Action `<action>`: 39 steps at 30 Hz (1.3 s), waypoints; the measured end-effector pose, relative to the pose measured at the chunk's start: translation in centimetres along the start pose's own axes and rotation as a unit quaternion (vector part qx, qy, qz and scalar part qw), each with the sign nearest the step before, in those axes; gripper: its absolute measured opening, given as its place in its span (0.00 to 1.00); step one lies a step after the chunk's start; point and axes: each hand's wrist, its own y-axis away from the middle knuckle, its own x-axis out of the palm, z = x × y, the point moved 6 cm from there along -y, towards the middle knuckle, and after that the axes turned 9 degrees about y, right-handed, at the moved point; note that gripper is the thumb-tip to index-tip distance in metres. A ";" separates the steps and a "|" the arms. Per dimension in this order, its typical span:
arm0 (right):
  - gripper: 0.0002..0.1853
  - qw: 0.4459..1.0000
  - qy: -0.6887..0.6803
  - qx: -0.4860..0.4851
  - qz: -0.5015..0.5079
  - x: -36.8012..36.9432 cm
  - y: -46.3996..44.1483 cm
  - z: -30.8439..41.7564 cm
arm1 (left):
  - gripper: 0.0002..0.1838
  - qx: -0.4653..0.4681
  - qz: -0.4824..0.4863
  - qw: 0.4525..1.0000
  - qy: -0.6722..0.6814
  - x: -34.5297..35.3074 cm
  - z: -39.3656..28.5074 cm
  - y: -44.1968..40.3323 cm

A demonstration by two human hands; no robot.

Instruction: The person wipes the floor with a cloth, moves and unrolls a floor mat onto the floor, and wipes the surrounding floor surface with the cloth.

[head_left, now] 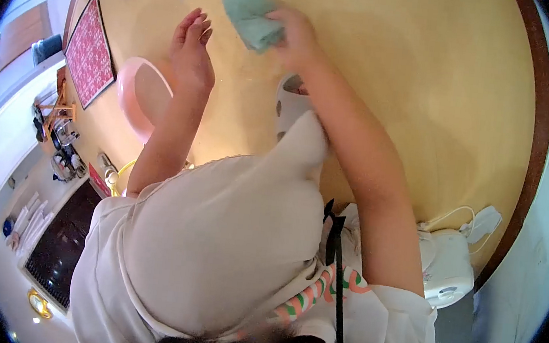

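A folded pale green cloth (253, 15) is gripped along its right side by my right hand (294, 36), raised over the yellow surface. The fingers are closed on the cloth, and motion blurs them slightly. To the left, my left hand (194, 48) is held up with its fingers loosely bent and a little apart, with nothing visible in it. A pink basin (127, 94) is just below and left of that hand, partly behind my left forearm. Beneath my right forearm stands a light grey container (287, 110) with holes in its side; its contents are mostly hidden.
The yellow surface (467, 91) has a dark brown border (544, 85) and some dark marks at the upper left. A red patterned panel with a black edge (92, 51) lies at the left. A white appliance (450, 268) with a cord is at the lower right.
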 end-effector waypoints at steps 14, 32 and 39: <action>0.28 0.931 -0.293 0.211 -0.061 -2.2 7.1 4.1 | 0.19 0.028 0.199 0.942 -0.268 10.1 -1.8 4.3; 0.17 0.854 -0.386 0.114 -0.329 -18.7 23.7 5.7 | 0.35 0.126 0.013 0.646 -0.753 -9.5 1.5 -14.9; 0.16 0.765 -0.208 0.010 -0.610 -32.7 42.2 17.5 | 0.37 0.065 0.112 0.807 -0.577 -16.9 5.0 -24.8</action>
